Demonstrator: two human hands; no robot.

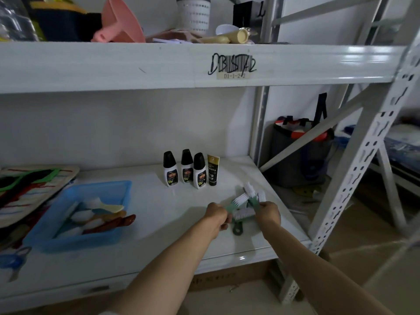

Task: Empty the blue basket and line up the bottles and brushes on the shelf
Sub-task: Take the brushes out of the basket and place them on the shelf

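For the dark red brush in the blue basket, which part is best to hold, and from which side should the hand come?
Grip the dark red brush by its handle end, which rests over the blue basket rim at the right, probably clear of the other brushes. Come from the right and above; its bristle end seems buried among white bristles.

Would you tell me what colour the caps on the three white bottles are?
Black, on all three white bottles; clearest in the head view.
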